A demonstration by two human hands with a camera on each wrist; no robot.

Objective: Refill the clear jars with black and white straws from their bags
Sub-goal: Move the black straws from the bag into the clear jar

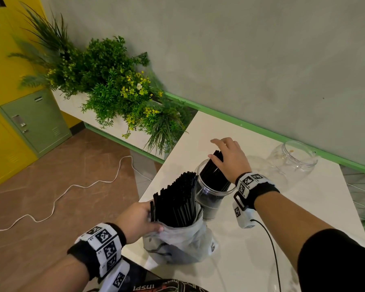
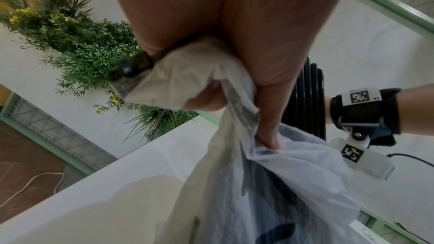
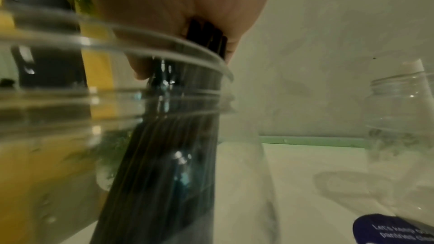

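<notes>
Nearest the body, the left hand (image 1: 138,220) gripped the gathered mouth of the plastic bag (image 1: 177,245), which stood on the near-left corner of the white table (image 1: 261,239); the left wrist view showed fingers (image 2: 270,136) curled into the bunched film. The bag held a thick sheaf of black straws (image 1: 175,201), upright with tips fanned and leaning up and away toward the jar. Touching or just beside the bag on its far right stood the nearer clear jar (image 1: 211,199), mouth up. It contained a smaller bundle of black straws (image 1: 214,175), long axis tilted, lower ends at the jar floor and upper ends projecting above the rim toward the far side. The right hand (image 1: 230,159) lay over those upper ends, fingers loosely bent round the bundle; the right wrist view showed the straws (image 3: 206,32) running up into the palm. Judged: that bundle was being seated or released, jar only partly filled. For the next grab, the bag's sheaf lay down-left of the right hand, toward the body; the left hand was nearer but occupied steadying the bag. Farther right, well apart, the second clear jar (image 1: 291,163) stood without straws; a speck inside the rim could not be identified. No white straws or second bag identifiable. Beyond: wall and a planter (image 1: 105,85).
</notes>
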